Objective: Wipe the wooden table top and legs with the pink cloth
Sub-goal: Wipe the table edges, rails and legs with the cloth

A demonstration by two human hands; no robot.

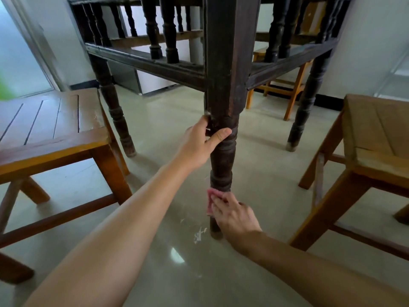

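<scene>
I am low down, facing the near leg [223, 165] of a dark wooden table [155, 65] with turned spindles under its top. My left hand [203, 142] grips this leg just below its square upper block, thumb across the front. My right hand [234, 216] presses the pink cloth [210, 201] against the lower part of the same leg, close to the floor. Most of the cloth is hidden under my fingers. The table top is out of view above.
A light wooden bench [55, 131] stands at my left and another [374, 147] at my right. A wooden stool [287, 85] sits behind the table. White scuff marks [199, 235] lie on the glossy tiled floor beside the leg's foot.
</scene>
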